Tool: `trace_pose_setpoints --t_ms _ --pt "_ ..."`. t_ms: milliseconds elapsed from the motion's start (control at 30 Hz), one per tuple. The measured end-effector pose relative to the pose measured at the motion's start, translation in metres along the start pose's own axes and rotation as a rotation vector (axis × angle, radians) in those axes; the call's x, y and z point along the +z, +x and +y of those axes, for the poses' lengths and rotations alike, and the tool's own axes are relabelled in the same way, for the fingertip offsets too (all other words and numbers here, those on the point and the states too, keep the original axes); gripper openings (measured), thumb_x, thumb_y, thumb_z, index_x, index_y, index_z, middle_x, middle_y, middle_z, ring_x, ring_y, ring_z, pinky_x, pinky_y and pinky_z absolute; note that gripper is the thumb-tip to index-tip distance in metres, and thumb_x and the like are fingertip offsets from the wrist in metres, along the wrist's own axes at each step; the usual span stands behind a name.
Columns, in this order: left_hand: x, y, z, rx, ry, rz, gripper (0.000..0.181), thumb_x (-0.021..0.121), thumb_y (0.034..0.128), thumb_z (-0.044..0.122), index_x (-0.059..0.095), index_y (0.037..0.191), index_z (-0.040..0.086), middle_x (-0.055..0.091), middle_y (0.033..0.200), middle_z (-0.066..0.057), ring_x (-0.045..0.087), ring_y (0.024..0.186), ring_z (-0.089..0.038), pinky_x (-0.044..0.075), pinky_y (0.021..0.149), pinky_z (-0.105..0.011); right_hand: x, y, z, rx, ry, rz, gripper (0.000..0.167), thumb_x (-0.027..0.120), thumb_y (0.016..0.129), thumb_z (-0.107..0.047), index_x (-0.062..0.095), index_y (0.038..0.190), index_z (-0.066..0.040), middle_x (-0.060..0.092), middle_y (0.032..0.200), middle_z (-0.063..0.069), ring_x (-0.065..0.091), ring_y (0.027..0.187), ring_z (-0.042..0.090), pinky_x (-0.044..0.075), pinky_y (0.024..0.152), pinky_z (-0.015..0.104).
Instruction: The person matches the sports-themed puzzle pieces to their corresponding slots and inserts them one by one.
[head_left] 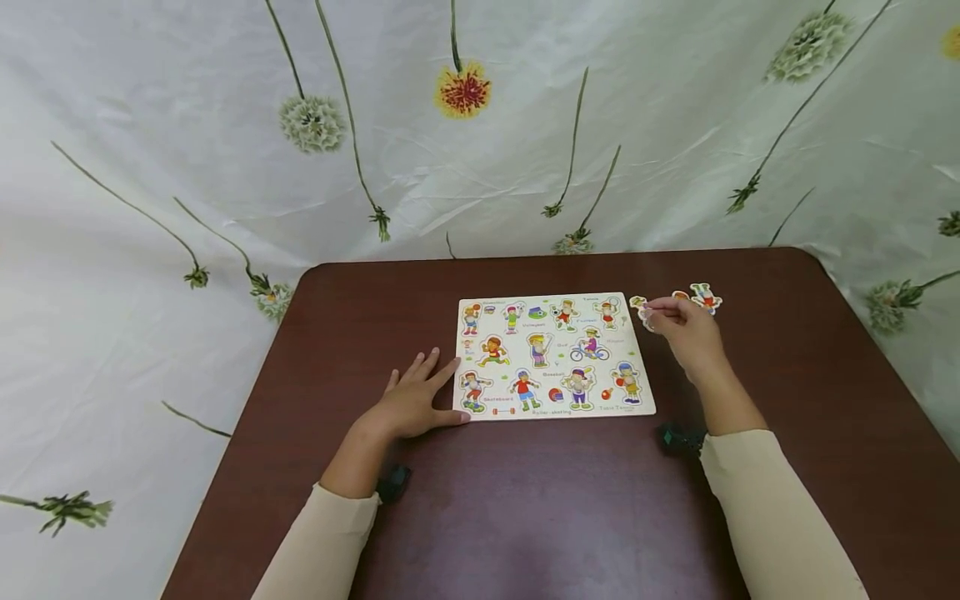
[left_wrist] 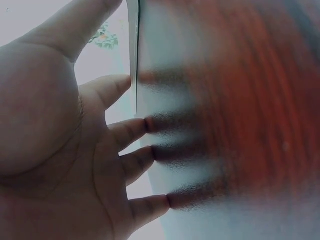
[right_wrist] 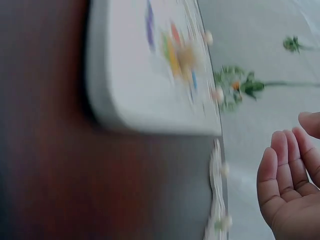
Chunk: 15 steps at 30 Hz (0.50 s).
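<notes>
A white puzzle board printed with sports figures lies on the table, with figure pieces set across it. My left hand has its fingers spread at the board's left edge, thumb at the lower left corner; in the left wrist view the fingertips of this hand touch the tabletop. Beyond the board's upper right corner, my right hand is over loose pieces, partly covering a pink figure piece. The right wrist view shows this hand with gently bent fingers, and no piece is visible in it.
Another loose figure piece lies beyond my right hand, beside a partly hidden one. In the right wrist view, knobs stand up from the loose pieces. A flowered cloth hangs behind the dark wooden table.
</notes>
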<state>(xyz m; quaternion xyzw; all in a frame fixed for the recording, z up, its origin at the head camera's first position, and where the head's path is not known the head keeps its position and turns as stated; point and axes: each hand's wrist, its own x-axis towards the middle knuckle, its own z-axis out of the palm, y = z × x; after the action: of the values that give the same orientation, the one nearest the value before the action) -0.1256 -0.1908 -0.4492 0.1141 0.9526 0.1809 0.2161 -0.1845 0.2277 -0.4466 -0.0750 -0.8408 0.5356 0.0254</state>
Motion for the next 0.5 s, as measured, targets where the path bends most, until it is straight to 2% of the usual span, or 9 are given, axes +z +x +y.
trace_pose_setpoints --t_ms 133,233,400,500 --pt "0.001 -0.001 -0.001 0.005 -0.011 0.001 0.095 0.07 0.0884 0.059 0.02 0.163 0.029 0.003 0.172 -0.013 0.0 0.159 -0.037 0.0 0.123 -0.069 -0.017 0.006 0.007 0.004 -0.086 0.02 0.038 0.063 0.101 -0.029 0.065 0.127 -0.002 0.058 0.099 -0.009 0.054 0.086 -0.001 0.047 0.069 0.009" --pt "0.001 -0.001 -0.001 0.005 -0.014 0.001 0.096 0.07 0.0881 0.059 0.019 0.163 0.029 0.002 0.172 -0.013 0.0 0.159 -0.036 0.0 0.123 -0.069 -0.027 0.009 0.011 0.019 -0.145 0.016 0.038 0.061 0.101 -0.029 0.065 0.127 -0.001 0.06 0.105 -0.003 0.054 0.084 -0.001 0.047 0.066 0.011" --pt "0.001 -0.001 -0.001 -0.002 -0.011 -0.003 0.096 0.07 0.088 0.06 0.018 0.163 0.03 0.002 0.172 -0.012 -0.001 0.16 -0.036 -0.001 0.123 -0.068 -0.037 0.011 0.015 0.01 -0.302 -0.034 0.034 0.058 0.102 -0.025 0.065 0.122 0.002 0.065 0.114 0.02 0.056 0.085 0.016 0.047 0.065 0.023" --pt "0.001 0.0 0.0 0.001 -0.011 0.001 0.096 0.07 0.0879 0.06 0.019 0.163 0.03 0.002 0.172 -0.012 0.0 0.159 -0.036 -0.001 0.123 -0.069 -0.04 0.013 0.016 -0.003 -0.412 -0.062 0.031 0.058 0.101 -0.024 0.064 0.116 0.003 0.066 0.112 0.025 0.058 0.086 0.028 0.044 0.066 0.028"
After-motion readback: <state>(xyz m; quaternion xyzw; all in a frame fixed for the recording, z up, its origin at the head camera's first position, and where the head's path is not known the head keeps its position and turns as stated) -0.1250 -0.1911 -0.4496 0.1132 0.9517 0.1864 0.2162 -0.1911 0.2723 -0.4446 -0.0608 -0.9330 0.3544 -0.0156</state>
